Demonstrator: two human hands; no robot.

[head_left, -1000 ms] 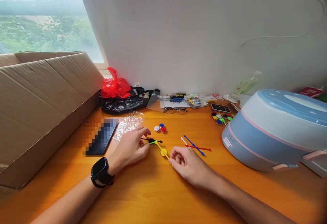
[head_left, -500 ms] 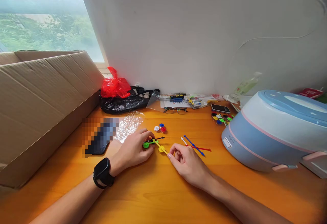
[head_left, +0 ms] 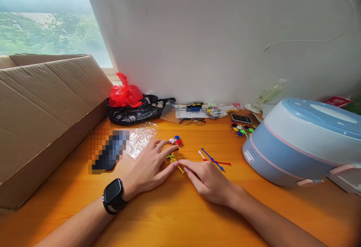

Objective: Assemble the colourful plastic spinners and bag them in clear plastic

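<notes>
Head view: yellow arrow (head_left: 173, 160) lies at the thumb of the loosely spread left hand (head_left: 150, 164), beside bent fingertips of the right hand (head_left: 210, 179), whose grip I cannot tell.

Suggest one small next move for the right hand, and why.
Perhaps ease the right hand toward the blue arrow: it lies crossed with the red arrow, just beyond that hand, while the yellow arrow lies close by the left hand.

there are six arrows (head_left: 181, 169) and three loose discs (head_left: 178, 142) near two hands (head_left: 148, 166), plus one watch (head_left: 113, 190).
</notes>
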